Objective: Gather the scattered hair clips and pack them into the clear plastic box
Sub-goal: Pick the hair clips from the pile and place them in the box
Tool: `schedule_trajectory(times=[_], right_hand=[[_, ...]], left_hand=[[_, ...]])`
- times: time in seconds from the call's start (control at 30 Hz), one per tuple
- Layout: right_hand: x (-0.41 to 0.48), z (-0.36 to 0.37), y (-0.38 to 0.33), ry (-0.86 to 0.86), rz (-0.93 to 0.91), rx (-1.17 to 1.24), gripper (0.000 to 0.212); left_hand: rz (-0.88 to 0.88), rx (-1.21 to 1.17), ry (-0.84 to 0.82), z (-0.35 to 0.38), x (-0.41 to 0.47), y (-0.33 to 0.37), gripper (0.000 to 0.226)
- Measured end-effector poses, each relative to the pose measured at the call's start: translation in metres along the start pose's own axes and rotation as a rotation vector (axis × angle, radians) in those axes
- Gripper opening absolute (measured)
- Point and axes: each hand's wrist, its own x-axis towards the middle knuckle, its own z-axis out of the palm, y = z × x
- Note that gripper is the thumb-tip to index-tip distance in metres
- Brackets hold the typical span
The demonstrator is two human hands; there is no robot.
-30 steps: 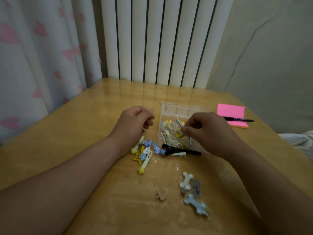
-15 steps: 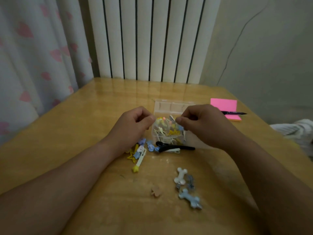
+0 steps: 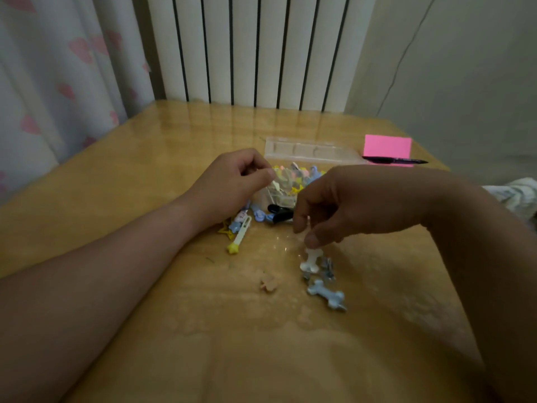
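The clear plastic box [image 3: 308, 149] stands mid-table, open and holding several coloured hair clips. My left hand [image 3: 229, 184] is curled at its left wall, with the thumb against the wall. My right hand [image 3: 334, 210] reaches down in front of the box and pinches the upper end of a white bone-shaped clip [image 3: 311, 261] with thumb and forefinger. Beside that clip lie a small grey clip [image 3: 328, 270], a blue bone-shaped clip [image 3: 327, 295] and a beige flower clip [image 3: 268, 283]. A black clip [image 3: 279, 213], blue clips [image 3: 258, 215] and a white clip with a yellow star [image 3: 239, 237] lie by the box's front.
A pink sticky-note pad [image 3: 388, 145] with a black pen [image 3: 395, 161] on it sits at the table's back right. A white radiator [image 3: 255, 48] stands behind the table and a heart-print curtain [image 3: 64, 71] hangs at left. White cloth [image 3: 517, 196] shows past the right edge.
My right hand has left the box and come down toward me onto the white bone-shaped clip. My left hand has stayed at the box's left side.
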Motion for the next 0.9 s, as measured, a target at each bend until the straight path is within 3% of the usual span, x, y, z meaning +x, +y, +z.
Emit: schedule_trajectory(times=[0.3,0.53,0.73,0.83,0.9], right_hand=[[0.012,0.028,-0.033,-0.12,-0.131,-0.058,0.03],[0.008,0.028,-0.039,-0.124,-0.105,-0.107,0.025],[0.012,0.041,-0.048,-0.114,-0.207,-0.222,0.009],[0.007,0.028,-0.045,-0.012,-0.236,-0.106,0.008],[0.006,0.011,-0.026,0.254,-0.204,-0.016,0.004]], left_hand=[[-0.057,-0.078,0.069,-0.001,0.001,-0.002,0.022],[-0.071,-0.084,0.066,-0.002,0.0,-0.003,0.023],[-0.066,-0.088,0.063,-0.001,0.0,-0.006,0.022],[-0.073,-0.098,0.06,-0.001,0.001,-0.007,0.021],[-0.074,-0.101,0.065,-0.001,0.002,-0.007,0.02]])
